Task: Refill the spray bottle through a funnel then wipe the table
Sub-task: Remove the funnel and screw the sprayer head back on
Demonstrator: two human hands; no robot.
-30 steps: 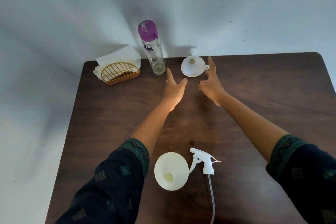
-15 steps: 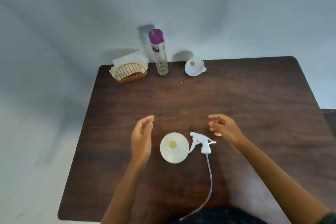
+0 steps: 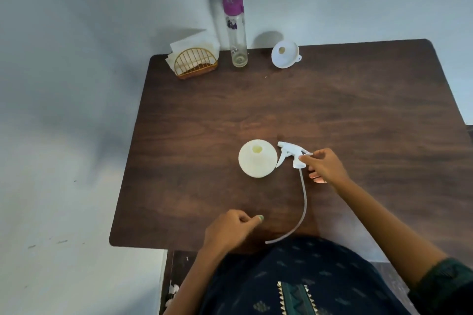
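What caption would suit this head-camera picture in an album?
Right hand pinches the spray trigger head beside the open spray bottle; funnel waits at the table's far edge.

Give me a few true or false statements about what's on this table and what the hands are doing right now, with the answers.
1. The spray bottle has its top off. True.
2. The funnel sits in the spray bottle's mouth. False: it lies at the table's far edge.
3. The right hand pinches the spray head. True.
4. The left hand holds the clear bottle. False: it holds nothing, near the table's front edge.
5. The clear bottle has a purple cap. True.
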